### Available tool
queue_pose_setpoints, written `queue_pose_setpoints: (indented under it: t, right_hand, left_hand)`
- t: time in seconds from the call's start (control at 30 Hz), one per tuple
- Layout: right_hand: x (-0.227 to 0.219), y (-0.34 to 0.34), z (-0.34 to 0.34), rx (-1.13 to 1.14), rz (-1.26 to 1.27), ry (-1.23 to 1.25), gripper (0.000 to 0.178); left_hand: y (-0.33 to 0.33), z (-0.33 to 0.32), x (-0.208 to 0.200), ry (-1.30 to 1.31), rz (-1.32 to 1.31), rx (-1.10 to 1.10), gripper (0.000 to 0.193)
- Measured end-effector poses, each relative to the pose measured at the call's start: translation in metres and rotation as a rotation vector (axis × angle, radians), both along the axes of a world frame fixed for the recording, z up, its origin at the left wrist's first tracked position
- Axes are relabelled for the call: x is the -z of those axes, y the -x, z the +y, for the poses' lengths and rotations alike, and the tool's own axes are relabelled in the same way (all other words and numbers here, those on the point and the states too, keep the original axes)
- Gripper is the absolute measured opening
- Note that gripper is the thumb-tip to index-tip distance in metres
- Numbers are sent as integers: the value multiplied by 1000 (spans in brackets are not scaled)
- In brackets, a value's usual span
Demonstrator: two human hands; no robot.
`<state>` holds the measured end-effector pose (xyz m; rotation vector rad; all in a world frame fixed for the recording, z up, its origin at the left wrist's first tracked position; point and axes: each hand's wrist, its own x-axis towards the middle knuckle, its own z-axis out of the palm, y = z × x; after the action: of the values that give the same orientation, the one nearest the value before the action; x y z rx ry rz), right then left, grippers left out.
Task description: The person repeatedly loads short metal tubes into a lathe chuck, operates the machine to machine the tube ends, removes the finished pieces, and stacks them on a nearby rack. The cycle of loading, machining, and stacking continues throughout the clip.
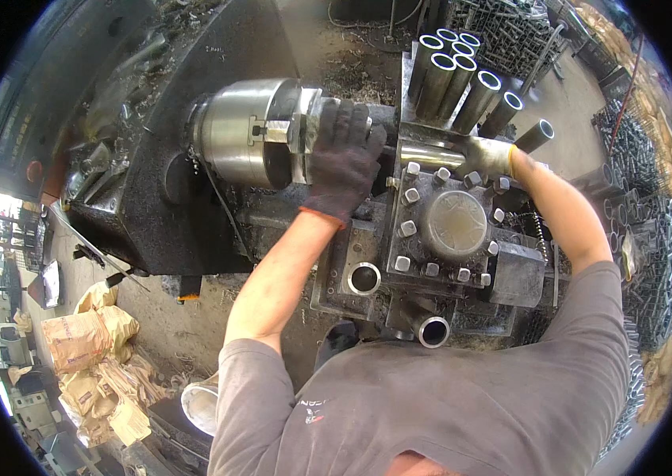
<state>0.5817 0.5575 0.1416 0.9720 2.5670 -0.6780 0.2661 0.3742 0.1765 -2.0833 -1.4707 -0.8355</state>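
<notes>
Your left hand (345, 155) lies over the chuck (240, 131), grip unclear; your right hand (489, 156) wraps the bright tube (431, 156) near its end.

The gloved left hand (345, 159) covers part of the chuck's (244, 131) right end, and its palm side is out of sight. The bright tube's (431, 155) left end cannot be made out beyond that hand, while the gloved right hand (491, 156) conceals its right end; how those fingers wrap is hidden. The tool post (455, 226) blocks the feet of some upright tubes (435, 87) at the far side. On the left, the sleeve (252, 389) overlaps a white bucket (201, 404). The near edge cuts off the shirt (431, 389). Small metal parts (637, 151) at the right are too fine to count, and machinery (14, 349) at the left rim is indistinct.
</notes>
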Motion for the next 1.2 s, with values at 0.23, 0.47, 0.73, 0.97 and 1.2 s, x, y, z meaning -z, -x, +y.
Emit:
queue_pose_setpoints:
  t: [0.23,0.47,0.73,0.97,1.2]
  right_hand:
    - [-43,10,-34,146,204,-452,52]
    - [-198,116,-136,-667,695,-693,34]
    - [-206,82,-113,-113,84,-615,31]
    - [-96,67,-55,-78,-162,-398,36]
    - [-24,49,-28,-108,316,-210,32]
  left_hand:
    - [15,-179,12,838,-1034,263,81]
    - [-15,-147,14,1047,-1376,95,47]
    - [24,-101,-81,462,-652,-139,64]
    - [65,-215,96,647,-1662,-198,32]
    - [197,-335,211,-259,-2250,-718,40]
